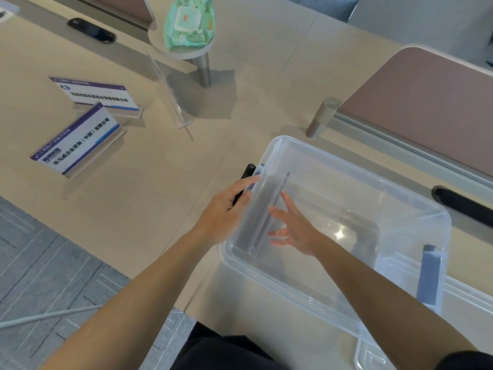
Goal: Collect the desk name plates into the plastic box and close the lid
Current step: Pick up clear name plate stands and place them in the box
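The clear plastic box point(440, 222) stands open on the desk at the right. Inside it, a clear name plate point(262, 209) stands on edge along the left wall. My left hand point(226, 209) grips the box's left rim from outside, thumb over the edge near the plate's top. My right hand point(296, 231) is inside the box with its fingers spread against the plate's face. At the far left lie two printed name plates, one nearer point(77, 140) and one farther point(98, 96). A third, clear plate point(170, 94) stands edge-on between them and the box.
A pack of wet wipes point(189, 22) lies on a small round stand point(186, 53) at the back. Brown desk dividers point(426, 102) rise behind the box. Black cable grommets point(90, 30) sit in the desk. A clear part, perhaps the lid point(370, 355), shows under the box's near corner.
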`<act>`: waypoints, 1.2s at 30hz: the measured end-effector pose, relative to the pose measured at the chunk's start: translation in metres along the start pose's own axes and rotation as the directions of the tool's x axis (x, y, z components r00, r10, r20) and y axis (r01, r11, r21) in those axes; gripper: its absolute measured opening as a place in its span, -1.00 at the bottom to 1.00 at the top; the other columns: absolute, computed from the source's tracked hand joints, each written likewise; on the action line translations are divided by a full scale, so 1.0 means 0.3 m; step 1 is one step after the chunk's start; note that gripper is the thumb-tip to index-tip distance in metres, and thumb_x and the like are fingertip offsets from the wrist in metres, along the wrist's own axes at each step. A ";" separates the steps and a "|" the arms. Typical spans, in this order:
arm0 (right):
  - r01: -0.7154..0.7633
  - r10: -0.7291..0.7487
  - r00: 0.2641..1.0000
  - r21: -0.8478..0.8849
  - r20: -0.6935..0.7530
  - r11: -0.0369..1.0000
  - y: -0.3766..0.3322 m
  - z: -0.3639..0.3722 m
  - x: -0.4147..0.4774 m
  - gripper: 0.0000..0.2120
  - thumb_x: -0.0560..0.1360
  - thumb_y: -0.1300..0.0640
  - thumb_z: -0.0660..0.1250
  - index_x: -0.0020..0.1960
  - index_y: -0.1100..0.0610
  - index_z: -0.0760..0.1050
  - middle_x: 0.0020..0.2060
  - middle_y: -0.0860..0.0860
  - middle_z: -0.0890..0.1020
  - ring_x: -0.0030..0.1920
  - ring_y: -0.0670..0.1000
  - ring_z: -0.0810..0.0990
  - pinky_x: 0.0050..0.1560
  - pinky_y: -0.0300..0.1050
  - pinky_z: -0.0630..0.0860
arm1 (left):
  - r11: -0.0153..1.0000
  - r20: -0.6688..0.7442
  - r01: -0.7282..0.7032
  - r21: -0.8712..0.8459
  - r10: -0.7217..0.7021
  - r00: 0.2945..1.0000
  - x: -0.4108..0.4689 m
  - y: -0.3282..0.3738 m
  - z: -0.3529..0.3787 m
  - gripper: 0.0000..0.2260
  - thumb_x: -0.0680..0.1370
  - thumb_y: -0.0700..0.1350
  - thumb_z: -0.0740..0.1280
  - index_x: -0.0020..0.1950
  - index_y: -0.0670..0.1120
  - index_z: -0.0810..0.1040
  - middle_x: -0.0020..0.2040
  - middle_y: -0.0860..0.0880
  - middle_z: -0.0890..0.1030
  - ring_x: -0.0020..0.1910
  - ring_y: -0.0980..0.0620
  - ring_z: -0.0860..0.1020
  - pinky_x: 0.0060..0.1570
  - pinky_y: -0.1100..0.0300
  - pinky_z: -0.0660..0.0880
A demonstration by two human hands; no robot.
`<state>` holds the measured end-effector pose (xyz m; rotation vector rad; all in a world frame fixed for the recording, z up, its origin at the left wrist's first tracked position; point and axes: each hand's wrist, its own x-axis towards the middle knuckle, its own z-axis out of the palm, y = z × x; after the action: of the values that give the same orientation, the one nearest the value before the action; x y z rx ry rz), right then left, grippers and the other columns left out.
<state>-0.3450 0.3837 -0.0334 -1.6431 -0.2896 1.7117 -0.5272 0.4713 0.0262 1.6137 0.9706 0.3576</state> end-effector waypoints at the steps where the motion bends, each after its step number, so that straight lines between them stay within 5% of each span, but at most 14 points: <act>1: -0.001 0.001 1.000 -0.008 0.000 1.000 -0.004 0.009 0.004 -0.25 0.53 -0.08 0.40 0.51 -0.39 0.00 0.12 -0.18 0.47 0.24 0.33 0.55 0.24 0.35 0.49 | 1.000 -0.001 -0.003 0.005 0.003 1.000 -0.001 0.002 -0.001 -0.68 0.66 0.00 0.14 0.32 0.36 0.43 0.22 0.35 0.54 0.09 0.23 0.54 0.14 0.04 0.53; 9: 0.011 -0.013 0.999 -0.055 -0.045 0.998 -0.028 0.055 0.019 -0.29 0.53 -0.12 0.38 0.49 -0.42 0.03 0.25 -0.10 0.41 0.16 0.29 0.60 0.18 0.28 0.56 | 1.000 -0.001 -0.009 0.010 0.009 1.000 0.008 -0.011 -0.003 -0.68 0.67 -0.01 0.14 0.35 0.32 0.43 0.26 0.36 0.52 0.26 0.27 0.47 0.28 0.12 0.43; 17: 0.022 -0.026 0.996 -0.056 -0.085 0.998 -0.017 0.054 0.039 -0.36 0.54 -0.08 0.38 0.46 -0.41 0.12 0.09 -0.16 0.49 0.08 0.23 0.67 0.11 0.24 0.60 | 0.999 0.014 -0.008 0.033 0.008 1.000 0.010 -0.026 -0.003 -0.68 0.66 0.02 0.12 0.35 0.35 0.41 0.23 0.34 0.53 0.24 0.26 0.48 0.24 0.17 0.42; 21: 0.030 -0.034 0.995 -0.038 -0.099 0.999 -0.019 0.062 0.036 -0.37 0.54 -0.05 0.39 0.45 -0.41 0.15 0.19 -0.07 0.49 0.11 0.24 0.65 0.03 0.13 0.65 | 0.997 -0.003 -0.022 0.070 0.023 1.000 0.009 -0.027 -0.003 -0.68 0.66 0.01 0.12 0.35 0.34 0.41 0.19 0.32 0.56 0.15 0.25 0.52 0.19 0.16 0.46; 25: 0.024 -0.037 0.991 -0.102 -0.128 0.995 -0.034 0.084 0.003 -0.34 0.53 -0.13 0.37 0.50 -0.34 0.11 0.29 -0.07 0.40 0.12 0.20 0.64 0.08 0.10 0.63 | 0.955 -0.027 -0.114 0.272 0.126 0.992 0.004 -0.009 -0.008 -0.66 0.63 0.02 0.17 0.40 0.20 0.43 -0.12 0.18 0.58 -0.11 0.09 0.52 0.09 0.04 0.51; 28: 0.074 -0.109 0.978 -0.195 -0.180 0.978 -0.068 0.079 -0.064 -0.38 0.55 -0.14 0.33 0.53 -0.22 0.13 0.27 -0.06 0.46 0.09 0.15 0.64 0.15 0.11 0.58 | 0.831 -0.082 -0.181 0.527 0.261 0.962 -0.004 0.019 -0.003 -0.61 0.60 0.07 0.15 0.39 0.01 0.47 0.05 0.04 0.57 0.08 0.00 0.43 0.26 0.06 0.31; 32: 0.189 -0.268 0.920 -0.277 -0.285 0.942 -0.126 0.013 -0.254 -0.69 0.60 -0.01 0.30 0.31 0.01 0.47 0.13 0.11 0.61 -0.10 0.11 0.69 -0.06 0.00 0.55 | 0.784 -0.106 -0.221 0.580 0.342 0.934 -0.002 0.064 0.039 -0.53 0.49 0.12 0.10 0.29 -0.07 0.51 0.08 -0.10 0.59 0.09 -0.19 0.49 0.21 -0.04 0.37; 36: 0.222 -0.422 0.829 -0.478 -0.366 0.850 -0.157 -0.079 -0.489 -0.84 0.61 0.08 0.29 0.08 0.14 0.59 -0.08 0.11 0.68 -0.19 0.04 0.67 -0.10 -0.04 0.57 | 0.798 -0.065 -0.348 0.492 0.432 0.899 -0.013 0.163 0.128 -0.60 0.48 0.05 0.17 0.22 -0.10 0.54 0.07 -0.10 0.61 0.06 -0.21 0.53 0.14 -0.05 0.42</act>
<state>-0.3194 0.3165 0.1049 -2.1052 -0.7024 0.9939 -0.4838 0.4430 0.0607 2.2765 0.8881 0.5896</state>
